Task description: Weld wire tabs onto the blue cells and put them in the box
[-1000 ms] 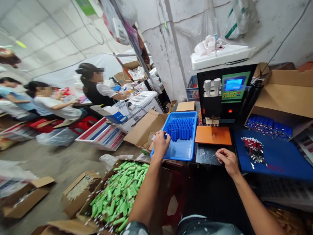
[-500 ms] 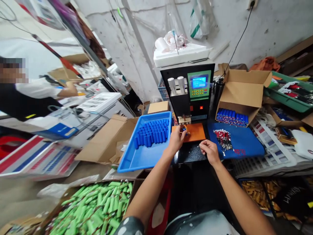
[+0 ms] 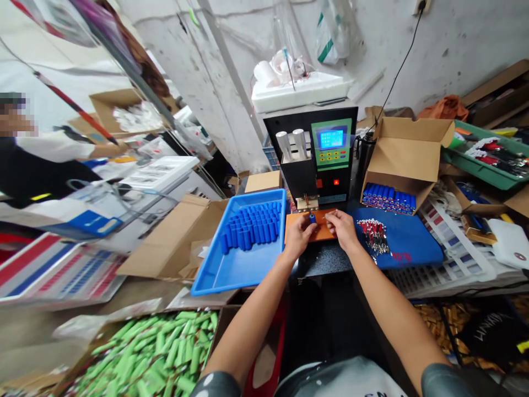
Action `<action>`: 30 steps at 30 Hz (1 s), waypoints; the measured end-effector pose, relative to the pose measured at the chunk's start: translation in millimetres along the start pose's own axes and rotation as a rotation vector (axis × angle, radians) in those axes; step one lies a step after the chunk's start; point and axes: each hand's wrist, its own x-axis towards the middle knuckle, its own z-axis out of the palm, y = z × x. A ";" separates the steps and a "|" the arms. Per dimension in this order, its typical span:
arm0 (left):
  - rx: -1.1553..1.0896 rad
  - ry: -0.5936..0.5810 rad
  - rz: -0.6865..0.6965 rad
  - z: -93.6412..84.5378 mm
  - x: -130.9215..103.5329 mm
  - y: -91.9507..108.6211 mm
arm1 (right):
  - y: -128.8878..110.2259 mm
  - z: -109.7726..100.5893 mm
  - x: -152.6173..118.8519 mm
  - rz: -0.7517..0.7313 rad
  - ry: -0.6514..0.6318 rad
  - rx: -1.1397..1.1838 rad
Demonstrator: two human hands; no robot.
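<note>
Head view: left grip [image 3: 298,234] clasps one blue cylinder [image 3: 313,218]; right grip [image 3: 342,227], I cannot tell.

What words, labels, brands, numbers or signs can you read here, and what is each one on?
Nothing reads with certainty.
Machine screen: light characters, too small to read.
Blue mat: red marking, too blurred to read.
Black item at lower right: white lettering, slanted and unclear.
Shirt: letters cut off at the bottom edge.
</note>
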 end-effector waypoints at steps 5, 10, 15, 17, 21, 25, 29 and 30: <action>0.001 0.006 0.031 0.1 -1.0 -0.1 | 2.7 16.7 11.2 -0.004 -0.039 -0.020; 0.007 0.016 0.032 -0.3 -1.6 -2.4 | 9.7 23.4 16.8 -0.042 -0.029 -0.078; -0.002 0.040 0.030 -0.5 -1.9 -5.5 | 19.1 22.7 22.8 -0.140 -0.018 -0.223; 0.007 0.049 0.034 -0.7 -1.8 -6.4 | 21.8 22.8 24.7 -0.172 -0.018 -0.284; 0.015 0.059 0.049 -1.2 -0.8 -10.0 | 24.7 24.5 26.7 -0.211 -0.020 -0.351; 0.008 0.060 0.050 -1.5 0.1 -13.5 | 26.7 25.4 28.0 -0.241 -0.015 -0.380; 0.011 0.066 0.059 -1.3 -0.1 -12.4 | 27.2 25.2 28.3 -0.248 -0.020 -0.390; 0.013 0.067 0.062 -1.2 -0.2 -11.9 | 26.9 25.3 28.1 -0.243 -0.022 -0.388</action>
